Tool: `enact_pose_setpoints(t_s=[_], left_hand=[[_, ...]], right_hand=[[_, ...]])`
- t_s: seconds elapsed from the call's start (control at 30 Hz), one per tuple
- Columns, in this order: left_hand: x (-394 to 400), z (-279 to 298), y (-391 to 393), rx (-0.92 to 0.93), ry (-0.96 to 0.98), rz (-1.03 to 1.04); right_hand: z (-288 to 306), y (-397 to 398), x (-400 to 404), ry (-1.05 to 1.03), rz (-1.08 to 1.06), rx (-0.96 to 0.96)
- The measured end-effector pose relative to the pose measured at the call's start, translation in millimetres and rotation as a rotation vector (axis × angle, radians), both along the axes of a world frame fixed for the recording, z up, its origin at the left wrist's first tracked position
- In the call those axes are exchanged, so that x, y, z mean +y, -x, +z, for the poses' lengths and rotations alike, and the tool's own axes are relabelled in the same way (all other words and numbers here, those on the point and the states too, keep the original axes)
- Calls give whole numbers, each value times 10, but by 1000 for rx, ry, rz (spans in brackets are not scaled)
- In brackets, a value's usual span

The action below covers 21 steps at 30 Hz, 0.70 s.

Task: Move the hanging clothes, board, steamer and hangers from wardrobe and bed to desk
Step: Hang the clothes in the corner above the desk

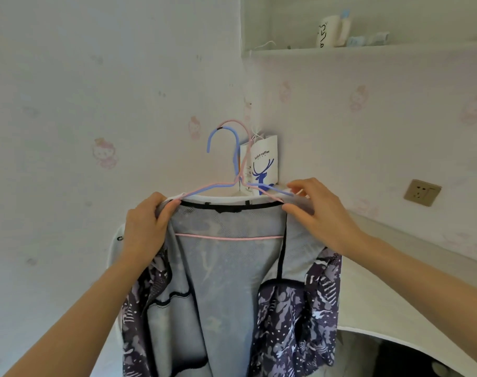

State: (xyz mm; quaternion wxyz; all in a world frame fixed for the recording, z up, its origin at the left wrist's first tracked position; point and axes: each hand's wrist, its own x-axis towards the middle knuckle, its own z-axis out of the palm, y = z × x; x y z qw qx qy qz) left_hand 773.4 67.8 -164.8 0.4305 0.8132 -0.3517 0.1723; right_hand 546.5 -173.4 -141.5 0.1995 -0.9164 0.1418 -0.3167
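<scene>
I am holding a patterned jacket (226, 281) up in front of me, open side toward me so its grey mesh lining shows, with the purple and white print hanging down at both sides. It sits on a pink hanger (229, 237), whose bar crosses the lining, and a blue hanger (222, 134) lies against the pink one, their hooks rising together above the collar. My left hand (147, 227) grips the left shoulder of the jacket, the fingers (168, 210) curled over the fabric and the hanger end. My right hand (319, 213) pinches the right shoulder, the thumb and forefinger closed on the hanger wires and the cloth there, the other fingers loosely bent. The jacket hangs in the air near me, just above the near left edge of the white counter (395, 281), which runs along the right wall toward the corner. Behind the hooks, in the far corner, hangs a white paper bag (261, 161) with a blue deer printed on it. The walls carry pale pink cartoon wallpaper (104, 153). On the right wall is a beige power socket (422, 192). High on the right a shelf (368, 49) holds a white mug (328, 31) and some small items too blurred to name.
</scene>
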Motion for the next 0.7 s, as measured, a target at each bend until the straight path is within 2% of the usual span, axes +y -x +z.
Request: enact_pose_setpoints(t_s=[0.17, 0.47, 0.7], left_hand=[[-182, -195, -286, 61, -28, -19], [-735, -434, -812, 166, -76, -6], [-1394, -641, -1342, 213, -140, 9]], right_hand=[[-315, -109, -252, 49, -108, 174], [-616, -755, -769, 43, -160, 197], [-828, -1389, -1489, -5, -144, 239]])
